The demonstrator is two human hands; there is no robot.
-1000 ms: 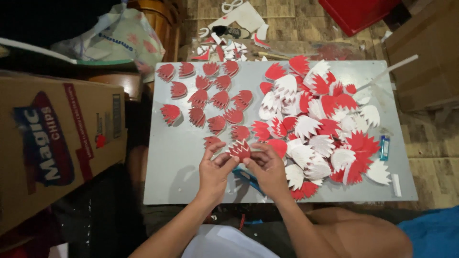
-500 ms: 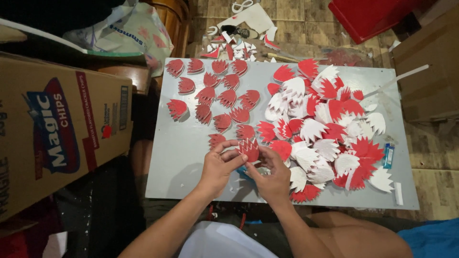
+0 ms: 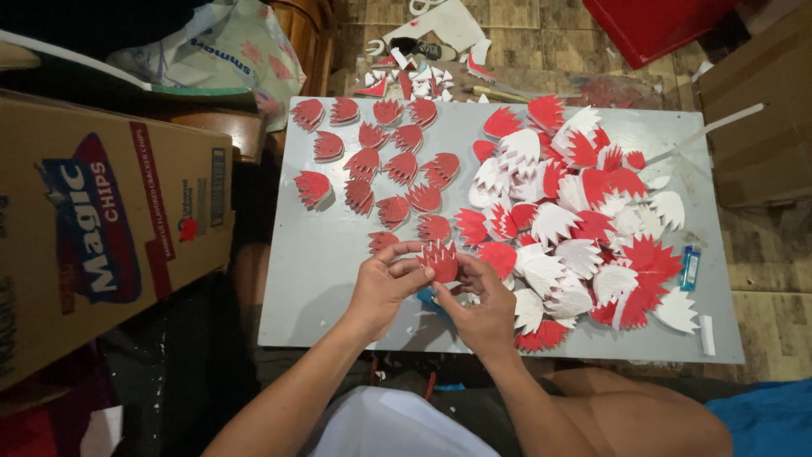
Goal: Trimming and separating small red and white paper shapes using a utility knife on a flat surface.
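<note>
- Left hand (image 3: 382,288) and right hand (image 3: 484,315) meeting over the near-middle of the grey board (image 3: 321,271), just inside its front edge.
- Red serrated cutout (image 3: 441,261) pinched between both hands: left thumb and forefinger closed on its left side, right thumb and fingertips closed on its right and lower side, remaining fingers curled loosely.
- Cutout held just above the board, between the set-out red pieces on the left and the loose pile on the right.
- Blue object (image 3: 430,300) partly hidden under the right hand; kind not clear.
- Bare grey surface to the left of the left hand, reaching the left and front edges of the board.
- Rows of red pieces (image 3: 372,165) spread singly over the far-left part of the board, most apart from one another.
- Heap of red and white cutouts (image 3: 584,211) overlapping across the right half, reaching close to the far and right edges.
- Small blue tube (image 3: 690,267) and white stick (image 3: 707,334) lying near the right edge.
- Cardboard box (image 3: 101,228) close beside the left edge, closed; contents not visible.
- Second brown box (image 3: 761,110) off the far-right corner; contents not visible.
- Scraps and scissors (image 3: 423,63) on the floor beyond the far edge.
</note>
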